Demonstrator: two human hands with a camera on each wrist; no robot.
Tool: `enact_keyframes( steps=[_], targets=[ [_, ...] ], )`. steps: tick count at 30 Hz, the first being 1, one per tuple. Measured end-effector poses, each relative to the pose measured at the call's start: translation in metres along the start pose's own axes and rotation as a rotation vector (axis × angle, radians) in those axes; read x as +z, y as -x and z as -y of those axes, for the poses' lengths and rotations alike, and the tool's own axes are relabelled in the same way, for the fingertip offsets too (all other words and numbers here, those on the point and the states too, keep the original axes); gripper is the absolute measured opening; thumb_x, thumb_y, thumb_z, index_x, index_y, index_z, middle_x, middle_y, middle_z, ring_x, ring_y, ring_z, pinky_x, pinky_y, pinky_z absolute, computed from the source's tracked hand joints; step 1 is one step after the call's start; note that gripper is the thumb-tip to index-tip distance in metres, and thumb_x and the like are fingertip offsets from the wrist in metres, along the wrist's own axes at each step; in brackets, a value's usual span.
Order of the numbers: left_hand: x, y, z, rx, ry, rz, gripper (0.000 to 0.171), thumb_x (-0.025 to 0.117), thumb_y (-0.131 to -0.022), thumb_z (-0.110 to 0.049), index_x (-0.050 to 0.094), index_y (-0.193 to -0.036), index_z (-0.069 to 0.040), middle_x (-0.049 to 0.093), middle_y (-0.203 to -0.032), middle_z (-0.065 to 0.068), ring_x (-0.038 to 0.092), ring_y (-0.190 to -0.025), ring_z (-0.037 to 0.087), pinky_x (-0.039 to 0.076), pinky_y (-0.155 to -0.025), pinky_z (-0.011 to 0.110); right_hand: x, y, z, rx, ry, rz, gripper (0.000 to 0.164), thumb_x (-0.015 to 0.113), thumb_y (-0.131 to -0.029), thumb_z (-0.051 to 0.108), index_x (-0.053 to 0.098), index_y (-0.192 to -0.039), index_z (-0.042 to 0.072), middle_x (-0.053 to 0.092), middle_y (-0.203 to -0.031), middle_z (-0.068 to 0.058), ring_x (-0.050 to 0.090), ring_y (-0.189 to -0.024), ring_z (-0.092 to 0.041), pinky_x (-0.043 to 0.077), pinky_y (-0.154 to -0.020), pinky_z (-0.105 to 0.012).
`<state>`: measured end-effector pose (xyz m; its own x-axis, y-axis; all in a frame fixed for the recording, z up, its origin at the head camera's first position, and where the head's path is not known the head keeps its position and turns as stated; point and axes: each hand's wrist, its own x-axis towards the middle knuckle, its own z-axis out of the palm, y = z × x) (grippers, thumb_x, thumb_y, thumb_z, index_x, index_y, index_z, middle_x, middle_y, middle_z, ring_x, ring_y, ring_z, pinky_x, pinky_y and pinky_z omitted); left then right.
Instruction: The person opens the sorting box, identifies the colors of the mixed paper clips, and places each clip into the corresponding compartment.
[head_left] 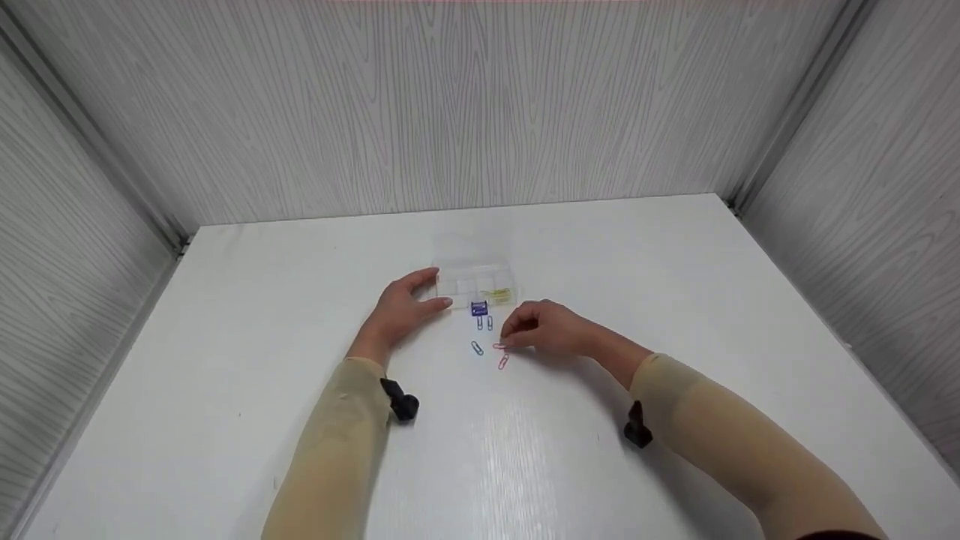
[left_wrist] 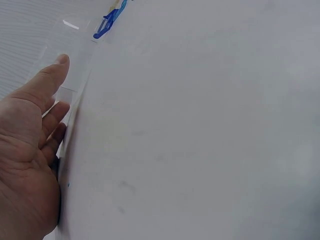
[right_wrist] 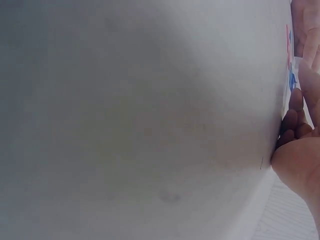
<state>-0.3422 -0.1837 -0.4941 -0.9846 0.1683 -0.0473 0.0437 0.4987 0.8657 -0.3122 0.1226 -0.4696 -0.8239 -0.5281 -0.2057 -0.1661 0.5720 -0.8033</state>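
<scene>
A clear compartment box (head_left: pixel 456 286) lies on the white table with its see-through lid laid back behind it. My left hand (head_left: pixel 401 306) holds the box at its left end, thumb along the near edge and fingers at the far side. Yellow paper clips (head_left: pixel 499 295) lie in its near right compartment. My right hand (head_left: pixel 551 328) pinches a pink paper clip (head_left: pixel 498 346) at the table with thumb and fingertips. A second pink paper clip (head_left: pixel 503 362) lies just nearer, and a blue paper clip (head_left: pixel 477 348) is to its left.
At the box's near edge is a small dark blue piece (head_left: pixel 479 308), with two bluish paper clips (head_left: pixel 490 323) just in front. Pale wood-grain panels (head_left: pixel 450 105) wall the table at the back and both sides. Black wrist cameras (head_left: pixel 405 406) sit on both sleeves.
</scene>
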Motion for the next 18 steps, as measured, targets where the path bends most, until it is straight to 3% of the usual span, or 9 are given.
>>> enact_keyframes(
  steps=[18],
  targets=[
    [-0.0010,-0.0003,-0.0006,-0.001,-0.017,0.004,0.078,0.080,-0.095,-0.041,0.047,-0.162,-0.019,0.046,-0.164,0.001,0.025,-0.160,0.024,0.017,-0.131,0.044,0.0040,-0.0017,-0.0014,-0.017,0.026,-0.031,0.012,0.085,-0.093,0.024,0.081,-0.104,0.026,0.070,-0.109,0.003,0.058,-0.102,-0.019,0.047,-0.090,-0.033]
  ],
)
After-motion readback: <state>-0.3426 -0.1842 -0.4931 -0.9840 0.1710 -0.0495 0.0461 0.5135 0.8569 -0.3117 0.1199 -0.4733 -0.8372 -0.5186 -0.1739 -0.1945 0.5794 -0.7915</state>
